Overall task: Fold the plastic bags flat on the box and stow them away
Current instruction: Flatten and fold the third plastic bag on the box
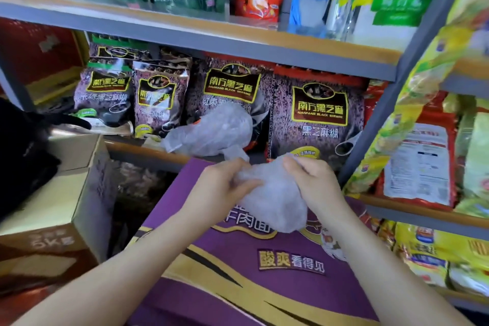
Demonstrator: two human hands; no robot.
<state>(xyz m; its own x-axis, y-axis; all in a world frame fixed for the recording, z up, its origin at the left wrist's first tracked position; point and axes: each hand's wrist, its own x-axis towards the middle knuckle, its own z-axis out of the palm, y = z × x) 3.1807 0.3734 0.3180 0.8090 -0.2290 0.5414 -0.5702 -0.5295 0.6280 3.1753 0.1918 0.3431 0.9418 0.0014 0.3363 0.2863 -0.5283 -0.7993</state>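
Note:
A crumpled translucent plastic bag (275, 201) hangs just above the far end of a purple cardboard box (238, 272). My left hand (219, 188) grips its left side and my right hand (312, 182) pinches its upper right corner. A second bunch of translucent plastic bags (211, 132) lies heaped on the shelf edge behind the box, in front of the dark snack packets.
Metal shelves (238, 42) hold dark sesame packets (317, 114) ahead and yellow and red packets (423, 161) on the right. A brown carton (53, 209) stands at the left, with a black object (23, 156) beside it.

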